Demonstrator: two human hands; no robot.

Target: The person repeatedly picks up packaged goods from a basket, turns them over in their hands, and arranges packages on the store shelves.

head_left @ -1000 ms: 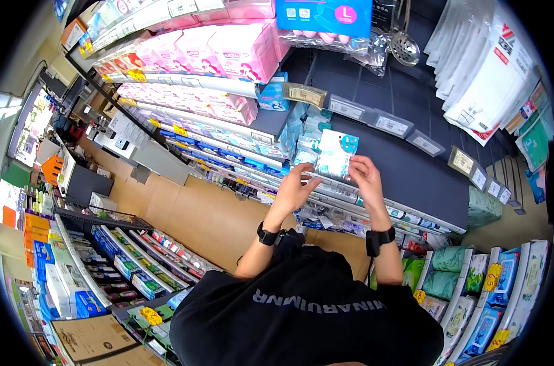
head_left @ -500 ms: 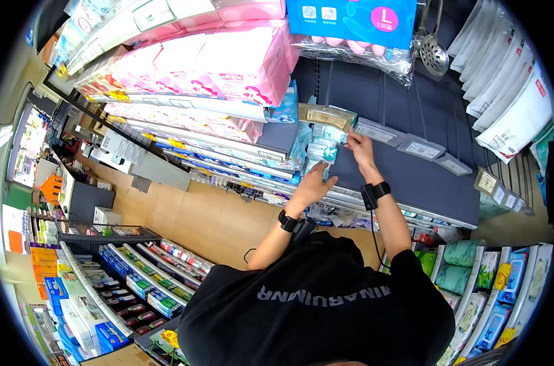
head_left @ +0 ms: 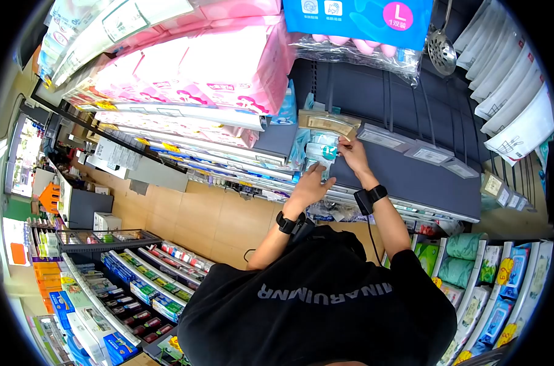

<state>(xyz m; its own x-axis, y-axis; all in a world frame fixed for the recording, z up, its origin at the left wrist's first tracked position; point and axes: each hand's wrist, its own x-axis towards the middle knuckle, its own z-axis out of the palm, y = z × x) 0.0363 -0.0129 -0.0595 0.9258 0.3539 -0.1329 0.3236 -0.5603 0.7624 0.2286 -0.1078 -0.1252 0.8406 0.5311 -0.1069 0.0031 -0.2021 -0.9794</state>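
Several teal-and-white packets [head_left: 321, 150] hang on a hook at the shelf front, below a yellowed price-tag holder [head_left: 329, 124]. My right hand [head_left: 355, 158] is at their right edge, with its thumb and fingertips pinched together on a packet. Just below, my left hand [head_left: 310, 188] has its fingers apart and its thumb out, the fingertips against the lower end of the packets. Whether the left fingertips press on the packet or only rest there is hard to see. Black bands with small devices sit on both wrists.
Pink packs [head_left: 228, 67] fill the shelves on the left. A blue glove pack [head_left: 356, 21] hangs above, beside a slotted metal ladle [head_left: 441, 52]. White packs [head_left: 521, 122] hang at right. More price-tag holders [head_left: 432, 152] jut out along the dark shelf [head_left: 411, 183].
My right hand has moved slightly down and left, from the price-tag holder's end to the packets' edge. My left hand stays nearly in place. The view has shifted slightly.
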